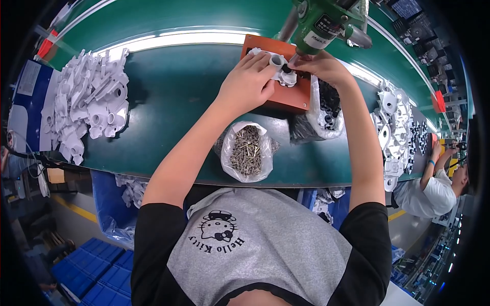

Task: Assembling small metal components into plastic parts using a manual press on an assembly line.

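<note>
A white plastic part (276, 61) with a round tube lies on an orange block (291, 97) under a green bench press (317, 25). My left hand (246, 84) is closed over the left side of this part, fingers on its far edge and thumb on the near side. My right hand (326, 67) reaches in from the right, its fingers pinched beside a small black piece (287, 68) at the tube. The fingertips are partly hidden near the press tip, so I cannot make out what they hold.
A clear bag of screws (247, 150) sits near the table's front edge. Another bag holds small black parts (329, 104). White plastic parts pile up at the left (94, 102) and right (393, 130). Blue bins (109, 204) stand below; a co-worker (431, 188) is at far right.
</note>
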Available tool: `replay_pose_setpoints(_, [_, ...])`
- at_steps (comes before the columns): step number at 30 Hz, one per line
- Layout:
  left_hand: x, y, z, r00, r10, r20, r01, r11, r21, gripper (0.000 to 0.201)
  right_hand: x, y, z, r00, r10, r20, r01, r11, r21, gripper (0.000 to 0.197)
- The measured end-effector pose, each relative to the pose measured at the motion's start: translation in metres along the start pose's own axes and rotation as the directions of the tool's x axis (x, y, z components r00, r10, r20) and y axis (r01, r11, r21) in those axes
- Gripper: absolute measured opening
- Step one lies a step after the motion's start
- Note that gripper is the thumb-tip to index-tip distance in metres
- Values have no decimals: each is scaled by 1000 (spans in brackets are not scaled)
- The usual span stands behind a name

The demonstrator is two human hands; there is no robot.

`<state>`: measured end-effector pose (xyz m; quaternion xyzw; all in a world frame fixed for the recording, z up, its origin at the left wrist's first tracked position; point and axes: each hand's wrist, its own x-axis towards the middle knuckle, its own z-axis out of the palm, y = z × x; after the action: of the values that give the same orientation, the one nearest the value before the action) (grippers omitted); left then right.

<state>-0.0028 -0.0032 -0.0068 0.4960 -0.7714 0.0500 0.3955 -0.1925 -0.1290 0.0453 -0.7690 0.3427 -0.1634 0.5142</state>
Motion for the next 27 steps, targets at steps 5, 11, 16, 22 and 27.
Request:
replay_pose_setpoints(5, [0,1,0,1000,-6,2,6,1000,-4,28,4,-14,-6,994,96,47,-91,992,-92,19])
replay_pose_setpoints(11, [1,4,-2,1000,-16,6,16,1000,-1,27,7,-29,-14,984,175,43,-149,924,-352,26])
replay_pose_setpoints(16, [1,3,0,1000,-8,3,8,1000,-3,26,6,-21,-15,986,156,64,-127,936,-327,26])
replay_pose_setpoints(22, [-1,2,-5,1000,-10,1,10,1000,8,24,18,-11,-29,978,186,91,-163,962,-218,20])
replay_pose_setpoints(27, [1,3,-2,1000,18,9,-18,1000,4,22,57,-4,-138,959,-203,-197,281,772,570,20])
